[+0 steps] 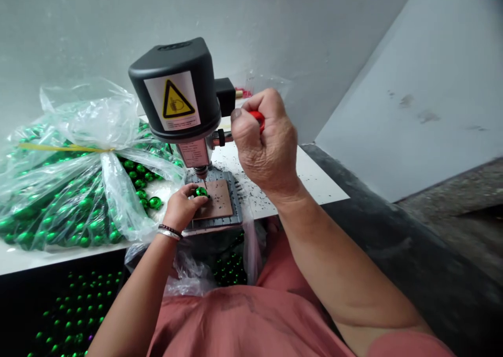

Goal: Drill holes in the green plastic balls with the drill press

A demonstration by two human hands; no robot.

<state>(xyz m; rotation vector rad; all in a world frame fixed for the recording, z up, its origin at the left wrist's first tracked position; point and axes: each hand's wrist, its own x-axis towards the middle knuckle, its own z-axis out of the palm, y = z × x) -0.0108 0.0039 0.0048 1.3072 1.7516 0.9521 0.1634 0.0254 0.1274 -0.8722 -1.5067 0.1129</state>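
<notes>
A small bench drill press (178, 92) with a black motor cover stands on the white table. My left hand (184, 206) pinches a shiny green ball (201, 192) on the brown board (218, 202), right under the thin drill bit (205, 183). Whether the bit touches the ball I cannot tell. My right hand (267, 145) is wrapped around the red-ended feed handle (258, 118) at the press's right side. Loose green balls (155, 202) lie on the table left of my left hand.
A clear plastic bag (90, 189) full of green balls, tied with a yellow strap (65, 147), fills the table's left part. Dark shavings (251, 189) are scattered around the grey machine base (236, 210). More green balls (231, 268) show below the table edge, beside clear plastic.
</notes>
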